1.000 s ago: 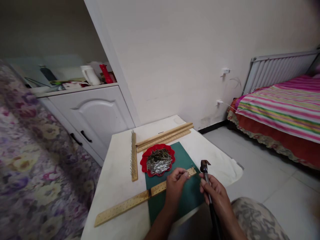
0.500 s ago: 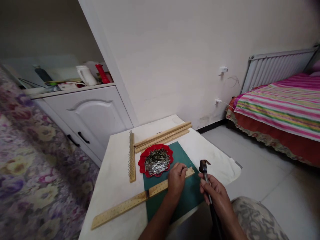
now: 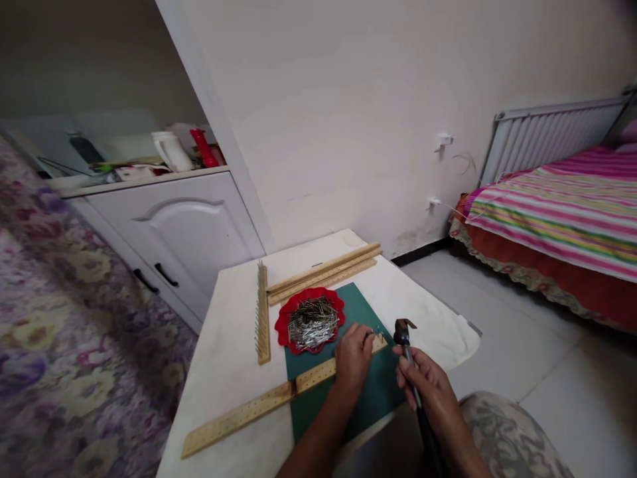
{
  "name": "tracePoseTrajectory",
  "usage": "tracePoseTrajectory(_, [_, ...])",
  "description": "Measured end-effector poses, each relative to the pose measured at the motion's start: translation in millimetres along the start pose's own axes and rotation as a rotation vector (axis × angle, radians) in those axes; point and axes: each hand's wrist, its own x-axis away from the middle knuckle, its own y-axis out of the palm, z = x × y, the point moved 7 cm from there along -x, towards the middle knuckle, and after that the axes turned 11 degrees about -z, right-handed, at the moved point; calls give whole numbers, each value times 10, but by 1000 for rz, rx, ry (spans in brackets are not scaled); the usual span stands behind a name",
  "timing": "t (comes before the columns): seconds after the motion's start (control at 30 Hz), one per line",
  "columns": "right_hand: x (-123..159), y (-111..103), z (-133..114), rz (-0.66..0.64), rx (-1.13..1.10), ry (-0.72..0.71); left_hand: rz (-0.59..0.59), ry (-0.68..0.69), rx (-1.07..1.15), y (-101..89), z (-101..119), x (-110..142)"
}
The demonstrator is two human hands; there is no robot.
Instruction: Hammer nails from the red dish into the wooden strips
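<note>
My right hand (image 3: 428, 382) is closed around the handle of a claw hammer (image 3: 402, 332), whose head is raised just right of the wooden strip's end. My left hand (image 3: 354, 352) rests over a long wooden strip (image 3: 316, 375) with rows of holes, its fingers pinched on what looks like a nail (image 3: 371, 332), mostly hidden. Several nails (image 3: 381, 333) stand upright near the strip's right end. Under part of the strip lies a green mat (image 3: 371, 398). Just left of my left hand, a red scalloped dish (image 3: 284, 330) holds a heap of loose nails (image 3: 312, 323).
A wooden strip with nails sticking out sideways (image 3: 263, 318) lies at the table's left. More wooden strips (image 3: 323, 269) lie along the back of the white table (image 3: 233, 372). Beyond are a cabinet (image 3: 179, 232), a wall and a bed (image 3: 557, 212).
The hammer head has shifted slightly left, toward the strip. My left hand has moved a little to the right, still pinched over the strip.
</note>
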Motion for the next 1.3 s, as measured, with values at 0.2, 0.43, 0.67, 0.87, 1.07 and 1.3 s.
tracePoseTrajectory(0.2, [-95,128,-43,-117,-17,18,-3,-7,8,34,-25,-20])
tracePoseTrajectory(0.43, [-257,283,-51,-203,-8,12,-27,-32,23,23,-39,-18])
tracePoseTrajectory(0.67, [-285,331,-29,-187,18,10,-42,-27,28,33,-53,-17])
tracePoseTrajectory(0.87, [-275,341,2,-206,6,33,-31,-43,31,14,-46,-1])
tracePoseTrajectory(1.07, [-242,282,32,-217,-17,19,-6,-38,77,43,-71,5])
tracePoseTrajectory(1.3, [-140,194,74,-197,-44,29,2,36,150,-35,-28,123])
